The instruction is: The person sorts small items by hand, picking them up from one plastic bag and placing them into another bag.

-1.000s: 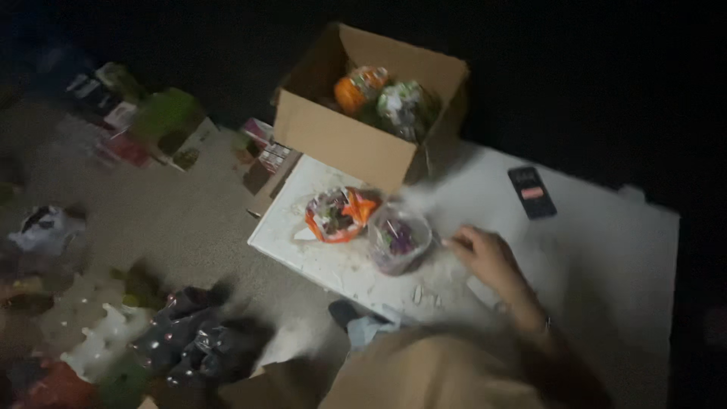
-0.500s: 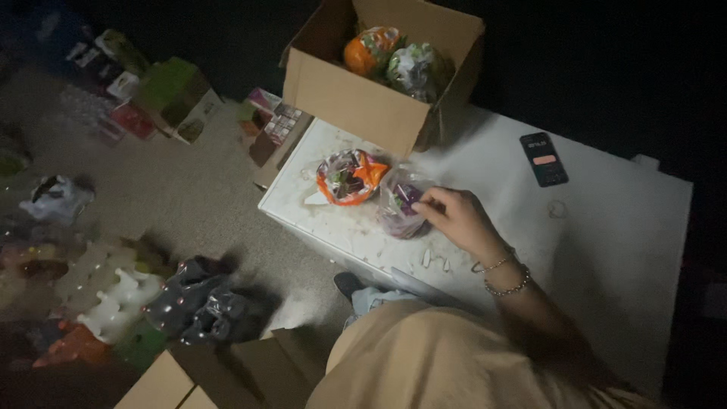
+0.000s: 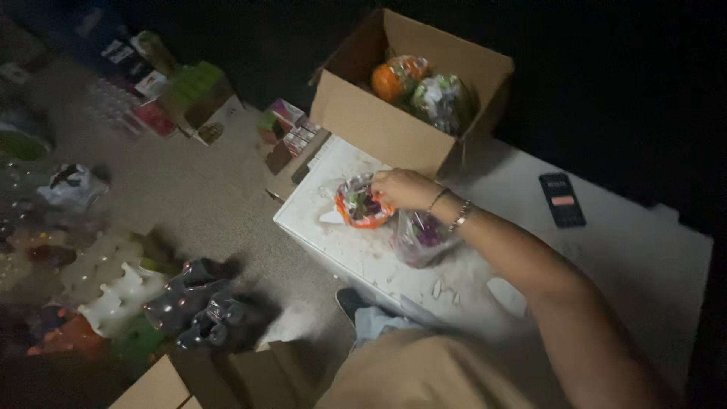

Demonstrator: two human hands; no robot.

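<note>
Your right hand (image 3: 405, 189) rests on the orange-rimmed bag (image 3: 360, 203) near the table's left edge.

Your fingers curl over the bag's top; whether they actually pinch it, you cannot tell. A second clear bag (image 3: 419, 236) with purple contents lies just beside it, under your wrist. Both sit on the white table (image 3: 636, 257); the open cardboard box (image 3: 363, 113) stands at its far left corner, a dark phone (image 3: 562, 200) toward the far edge.

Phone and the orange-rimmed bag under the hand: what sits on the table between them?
In the head view, between the phone and the orange-rimmed bag lie the right hand, its braceleted forearm and a purple-filled clear bag; otherwise bare white tabletop.
</note>
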